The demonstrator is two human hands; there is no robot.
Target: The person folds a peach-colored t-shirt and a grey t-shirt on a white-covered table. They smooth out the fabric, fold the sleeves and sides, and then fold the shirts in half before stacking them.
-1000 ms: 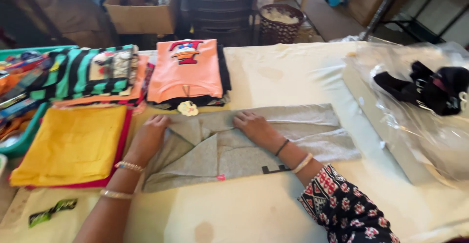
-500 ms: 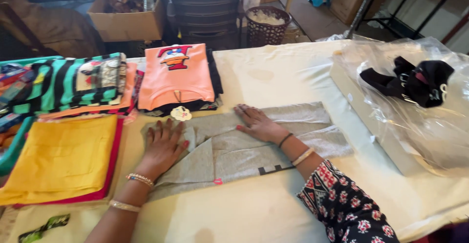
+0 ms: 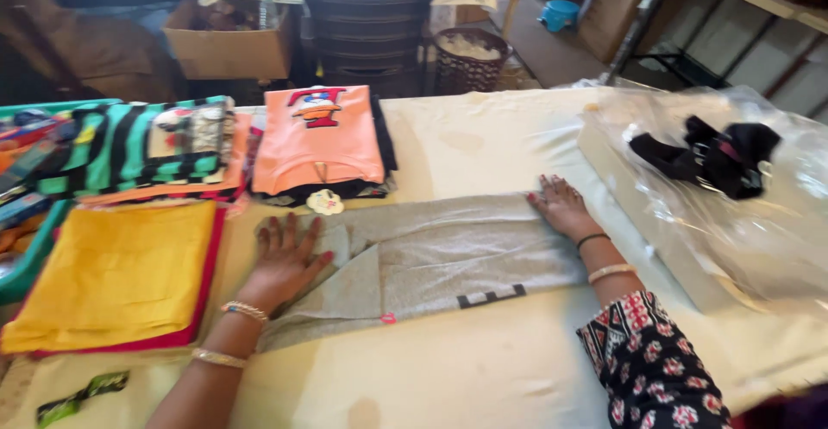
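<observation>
— Grey folded garment (image 3: pixel 448 261): where?
— Flat on the cream table (image 3: pixel 483 369), below my peach shirt pile (image 3: pixel 321 140).
— Hands?
— My left hand (image 3: pixel 289 256) and right hand (image 3: pixel 561 206) press its ends, palms down, fingers spread, gripping nothing. Yellow stack (image 3: pixel 116 274) lies left.

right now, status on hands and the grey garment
Left hand flat on grey garment, left end. Right hand flat on its right end. Garment folded lengthwise on table. Orange shirt just behind.
</observation>
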